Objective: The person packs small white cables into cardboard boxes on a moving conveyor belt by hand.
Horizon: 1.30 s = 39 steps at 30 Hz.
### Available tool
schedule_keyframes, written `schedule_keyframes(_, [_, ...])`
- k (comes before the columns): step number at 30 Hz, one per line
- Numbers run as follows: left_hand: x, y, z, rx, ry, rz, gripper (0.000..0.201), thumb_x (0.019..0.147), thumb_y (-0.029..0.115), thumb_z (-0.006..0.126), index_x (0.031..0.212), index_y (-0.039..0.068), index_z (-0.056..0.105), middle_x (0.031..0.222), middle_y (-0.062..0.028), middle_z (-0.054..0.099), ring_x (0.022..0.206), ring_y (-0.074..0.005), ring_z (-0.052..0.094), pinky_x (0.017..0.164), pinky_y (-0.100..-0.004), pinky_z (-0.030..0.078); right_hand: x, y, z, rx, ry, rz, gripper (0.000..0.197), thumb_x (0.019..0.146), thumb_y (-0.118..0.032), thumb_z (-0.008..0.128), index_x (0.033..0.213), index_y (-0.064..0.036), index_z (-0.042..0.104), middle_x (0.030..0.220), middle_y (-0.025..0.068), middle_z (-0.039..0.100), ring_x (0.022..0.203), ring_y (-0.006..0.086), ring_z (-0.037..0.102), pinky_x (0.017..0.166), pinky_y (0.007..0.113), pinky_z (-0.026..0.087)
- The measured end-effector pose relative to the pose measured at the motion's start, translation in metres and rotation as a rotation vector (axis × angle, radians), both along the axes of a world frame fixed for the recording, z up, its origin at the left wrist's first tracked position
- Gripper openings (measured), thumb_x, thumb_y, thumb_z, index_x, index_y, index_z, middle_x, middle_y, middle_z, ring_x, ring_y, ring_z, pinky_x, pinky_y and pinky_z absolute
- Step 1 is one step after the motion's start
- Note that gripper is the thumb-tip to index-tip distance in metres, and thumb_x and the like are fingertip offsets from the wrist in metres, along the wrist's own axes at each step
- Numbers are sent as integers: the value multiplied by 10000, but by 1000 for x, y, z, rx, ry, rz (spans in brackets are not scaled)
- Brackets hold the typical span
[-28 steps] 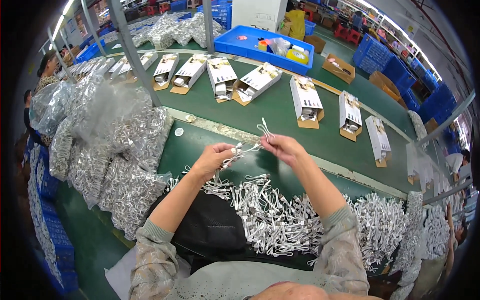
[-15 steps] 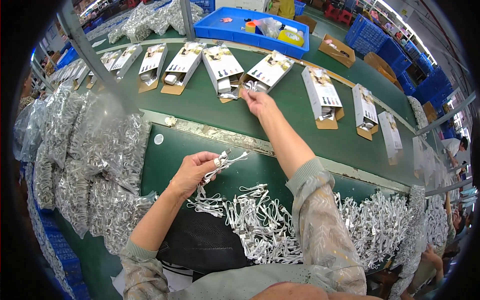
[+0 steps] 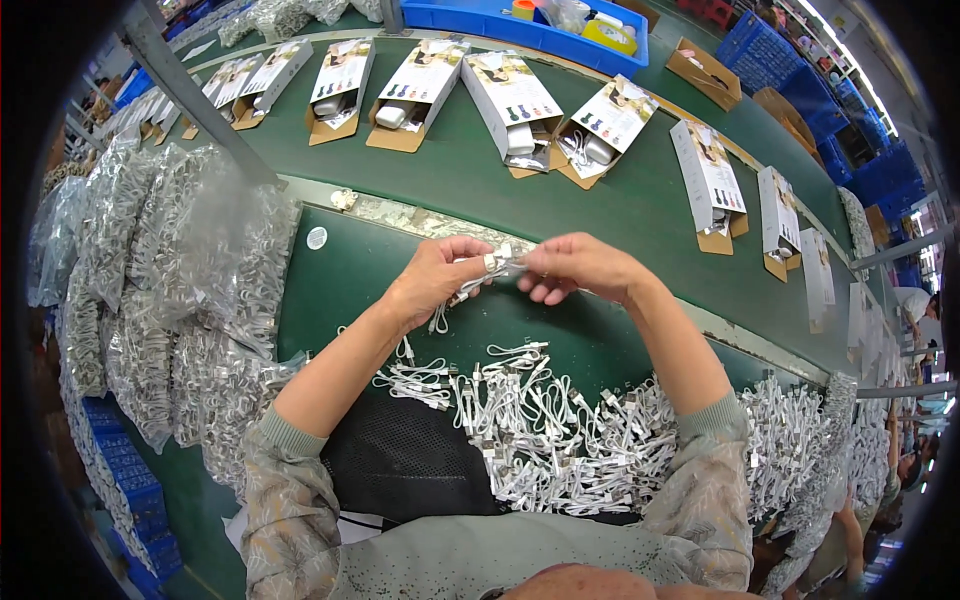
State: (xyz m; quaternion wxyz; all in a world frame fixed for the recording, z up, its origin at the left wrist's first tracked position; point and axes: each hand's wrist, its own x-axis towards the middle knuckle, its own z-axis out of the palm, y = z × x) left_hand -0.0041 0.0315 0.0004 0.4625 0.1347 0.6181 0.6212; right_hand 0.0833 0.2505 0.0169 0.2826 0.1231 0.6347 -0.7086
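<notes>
My left hand (image 3: 432, 283) is closed around a small bunch of white USB cables (image 3: 494, 264), held over the green tabletop with plugs at the top and loops hanging below. Thumb and forefinger of my right hand (image 3: 583, 268) pinch at the plug end of that bunch; its other fingers curl loosely. Below both hands lies a heap of the same short white cables (image 3: 560, 430). Beyond them, an open white carton (image 3: 612, 122) lies on the belt, with a coiled white cable (image 3: 577, 150) beside a white device (image 3: 599, 151) in its mouth.
More open cartons (image 3: 510, 100) line the green belt (image 3: 400, 175), behind a worn metal rail (image 3: 390, 213). Clear bags of cables (image 3: 215, 260) are stacked at left beside a metal post (image 3: 195, 95). A black mesh item (image 3: 410, 460) lies near me. A blue tray (image 3: 490, 25) stands beyond the belt.
My right hand has come back from the carton to the bunch in my left hand. A white cable now lies in that carton. The cartons have shifted to the right.
</notes>
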Motion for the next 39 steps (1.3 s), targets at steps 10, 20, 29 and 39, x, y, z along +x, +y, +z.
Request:
schedule_keyframes(10, [4,14,-9,-133,127,95,181,865,174,609,971,27,610,736,15,570,564,-32,472,459,-165,346,-37,51,-46,1090,607,-820,207,840,-199,555,840,-27,670,730,165,653,647,308,643,629,387,501])
schedule_keyframes(20, [6,16,-10,-137,243,95,326,883,119,498,1173,-31,514,929,-48,604,680,-59,506,541,-186,387,-65,92,-93,1760,635,-842,131,833,-170,560,747,-84,609,742,101,615,745,314,597,636,446,495])
schedule_keyframes(29, [3,16,-22,-91,469,10,260,835,59,543,1061,-64,581,894,-108,660,787,-128,596,750,-274,479,1,28,-24,1301,877,-241,414,775,-61,609,1176,-25,514,1206,184,518,1009,342,556,849,411,473])
schedule_keyframes(39, [19,11,-2,-171,1282,-328,399,732,43,639,1123,31,556,1226,-155,499,1141,-331,462,978,-392,393,21,26,-32,311,158,-521,228,891,-188,570,892,28,640,786,74,659,646,106,615,596,222,510])
